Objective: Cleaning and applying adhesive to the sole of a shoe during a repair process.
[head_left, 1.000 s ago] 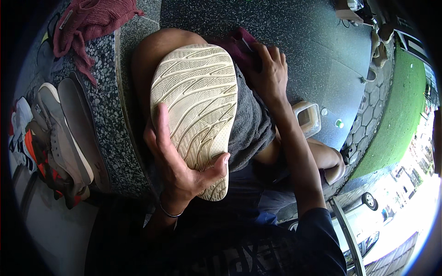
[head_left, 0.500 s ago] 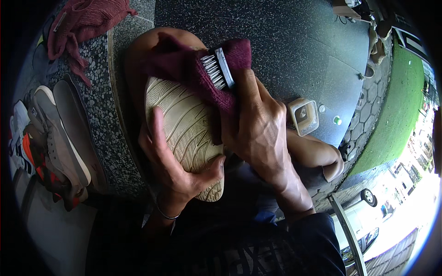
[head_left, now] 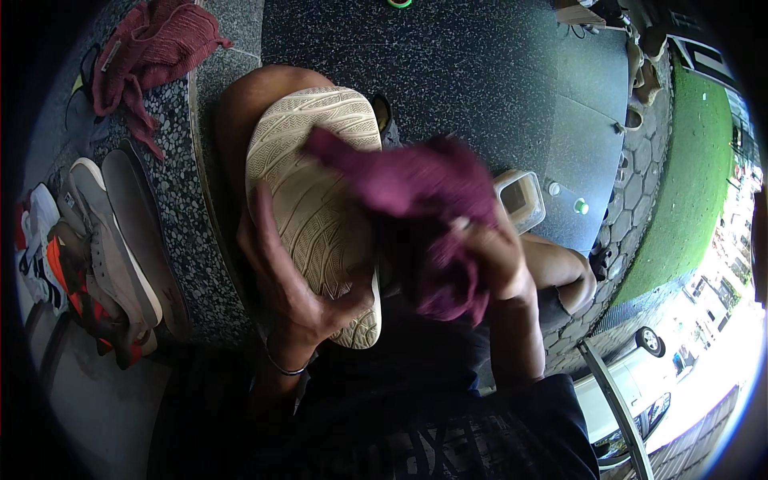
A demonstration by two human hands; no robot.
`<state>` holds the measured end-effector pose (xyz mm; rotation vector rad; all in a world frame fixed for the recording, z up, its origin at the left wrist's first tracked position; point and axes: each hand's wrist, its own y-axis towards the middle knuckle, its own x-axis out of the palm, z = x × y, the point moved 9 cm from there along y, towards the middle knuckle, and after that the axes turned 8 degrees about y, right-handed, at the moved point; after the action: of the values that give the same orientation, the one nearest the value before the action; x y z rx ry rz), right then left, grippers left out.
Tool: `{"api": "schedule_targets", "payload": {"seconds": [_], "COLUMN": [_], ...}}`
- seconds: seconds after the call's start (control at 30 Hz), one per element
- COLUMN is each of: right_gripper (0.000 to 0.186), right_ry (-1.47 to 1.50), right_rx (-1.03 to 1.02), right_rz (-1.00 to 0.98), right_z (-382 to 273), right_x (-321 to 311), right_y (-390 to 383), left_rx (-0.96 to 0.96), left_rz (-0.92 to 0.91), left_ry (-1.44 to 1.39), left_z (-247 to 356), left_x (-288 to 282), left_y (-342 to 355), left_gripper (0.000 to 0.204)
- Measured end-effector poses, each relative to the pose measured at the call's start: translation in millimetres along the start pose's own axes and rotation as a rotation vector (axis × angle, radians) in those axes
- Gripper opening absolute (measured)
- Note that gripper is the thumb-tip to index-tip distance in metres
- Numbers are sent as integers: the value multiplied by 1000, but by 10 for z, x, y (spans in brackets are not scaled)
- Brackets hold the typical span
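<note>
A cream shoe (head_left: 308,136) lies sole up across my bent leg, its patterned tread facing me. My left hand (head_left: 296,296) grips it by the lower half, with thumb and fingers on opposite edges. My right hand (head_left: 496,256) holds a bunched maroon cloth (head_left: 424,184), smeared by motion, whose tip crosses the right part of the sole. I cannot make out the bristle brush inside or behind the cloth now.
A plastic tub (head_left: 520,200) and small green-capped bottle (head_left: 580,205) stand on the speckled step (head_left: 472,72). Several shoes (head_left: 112,240) line my left, below a crumpled dusty-red cloth (head_left: 152,48). Paving, green turf and a white car (head_left: 624,384) show at right.
My right hand swung the cloth in from the upper right, over the sole, then back down and right. The brush visible half a second ago is now hidden; the sole's top is uncovered.
</note>
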<state>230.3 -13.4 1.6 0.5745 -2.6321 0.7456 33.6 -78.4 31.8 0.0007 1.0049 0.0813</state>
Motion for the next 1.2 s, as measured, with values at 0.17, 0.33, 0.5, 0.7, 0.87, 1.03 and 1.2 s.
{"api": "schedule_targets", "payload": {"seconds": [0.17, 0.33, 0.5, 0.7, 0.87, 1.03, 1.2], "right_gripper": [48, 29, 39, 62, 59, 40, 27], "right_ry": [397, -461, -862, -794, -873, -916, -1005], "right_rx": [-299, -452, -357, -401, -501, -636, -556], "right_rz": [397, 189, -6, 31, 94, 204, 145], "right_z": [-443, -435, -163, -136, -276, -380, -361], "right_x": [-377, 22, 424, 395, 465, 450, 662], "right_y": [273, 836, 688, 554, 589, 685, 510], "left_rx": [23, -37, -27, -46, -24, -38, -45], "left_rz": [40, 3, 26, 32, 8, 22, 13], "left_ry": [-8, 15, 53, 66, 108, 94, 94], "left_z": [33, -16, -51, -35, -12, 6, -7], "left_x": [-3, 4, -6, -33, -23, -15, -24], "left_y": [68, 52, -57, 8, 40, 50, -21], "left_gripper": [102, 95, 94, 94, 95, 94, 95]}}
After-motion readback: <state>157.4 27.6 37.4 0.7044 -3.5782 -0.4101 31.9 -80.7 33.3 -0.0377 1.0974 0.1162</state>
